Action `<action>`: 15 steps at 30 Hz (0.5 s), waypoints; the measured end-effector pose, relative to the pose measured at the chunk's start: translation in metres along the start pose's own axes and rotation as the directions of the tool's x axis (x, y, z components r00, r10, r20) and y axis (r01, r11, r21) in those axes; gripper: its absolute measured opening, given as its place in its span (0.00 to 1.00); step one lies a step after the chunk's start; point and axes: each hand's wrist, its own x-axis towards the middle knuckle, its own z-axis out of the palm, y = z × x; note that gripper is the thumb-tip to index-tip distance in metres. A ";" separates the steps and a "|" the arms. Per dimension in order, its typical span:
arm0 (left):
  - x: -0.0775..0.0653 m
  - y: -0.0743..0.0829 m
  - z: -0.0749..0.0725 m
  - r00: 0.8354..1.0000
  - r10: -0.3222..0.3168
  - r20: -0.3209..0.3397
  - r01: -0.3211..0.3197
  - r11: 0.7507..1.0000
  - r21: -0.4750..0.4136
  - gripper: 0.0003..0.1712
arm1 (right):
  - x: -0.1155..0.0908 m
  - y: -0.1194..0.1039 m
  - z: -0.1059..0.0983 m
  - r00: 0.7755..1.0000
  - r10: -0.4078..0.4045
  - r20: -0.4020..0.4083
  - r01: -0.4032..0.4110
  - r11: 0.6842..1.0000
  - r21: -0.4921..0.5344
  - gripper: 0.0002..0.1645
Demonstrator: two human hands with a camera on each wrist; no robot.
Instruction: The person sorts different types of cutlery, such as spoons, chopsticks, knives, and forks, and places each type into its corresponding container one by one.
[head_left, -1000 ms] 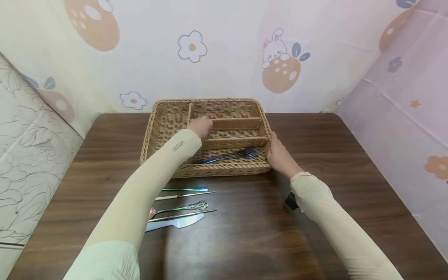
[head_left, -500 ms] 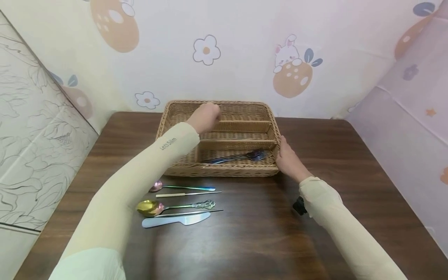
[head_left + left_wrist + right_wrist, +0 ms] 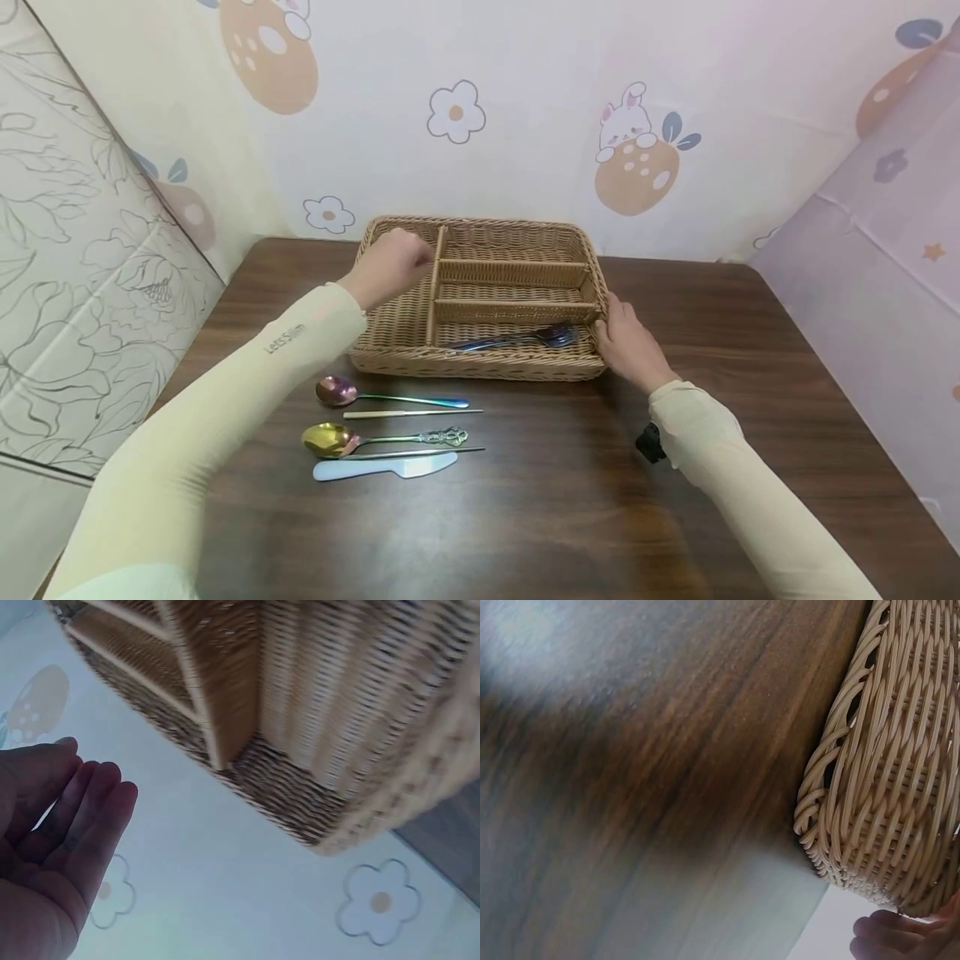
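A wicker basket (image 3: 480, 365) with several compartments stands at the back of the table. My left hand (image 3: 397, 265) hovers over its left compartment; in the left wrist view the loosely bent fingers (image 3: 94, 825) hold nothing. My right hand (image 3: 633, 346) grips the basket's right end by the rim, its fingers showing past the woven side in the right wrist view. Dark bluish forks (image 3: 558, 335) lie in the front right compartment. In front of the basket lie a purple spoon (image 3: 336, 390), a gold-bowled spoon (image 3: 330, 439) and a white-handled knife (image 3: 382, 467).
Between the spoons lies a thin stick with a cream end (image 3: 412, 412); a thin metal stick (image 3: 420, 454) lies beside the knife. A patterned cloth wall (image 3: 525, 167) rises right behind the basket. The dark wooden table (image 3: 540, 517) extends to both sides.
My left hand has risen from the basket's middle divider and moved left over the left compartment. The head view has shifted slightly, showing more of the spoons. My right hand stays at the basket's right end.
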 end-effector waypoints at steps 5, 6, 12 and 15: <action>-0.017 -0.019 0.003 0.999 -0.037 0.006 0.037 0.999 0.019 0.13 | -0.004 -0.005 -0.003 0.997 -0.029 -0.074 0.023 0.997 -0.080 0.33; -0.020 -0.023 0.004 0.999 -0.050 0.012 0.050 0.998 0.024 0.17 | -0.005 -0.006 -0.004 0.995 -0.039 -0.089 0.031 0.995 -0.091 0.32; -0.034 -0.047 0.012 0.981 -0.190 0.039 0.185 0.978 0.095 0.34 | -0.010 -0.020 -0.001 0.964 -0.177 -0.197 0.147 0.977 -0.157 0.30; -0.039 -0.056 0.019 0.968 -0.248 0.048 0.243 0.966 0.088 0.39 | -0.016 -0.031 0.001 0.935 -0.253 -0.249 0.208 0.959 -0.193 0.29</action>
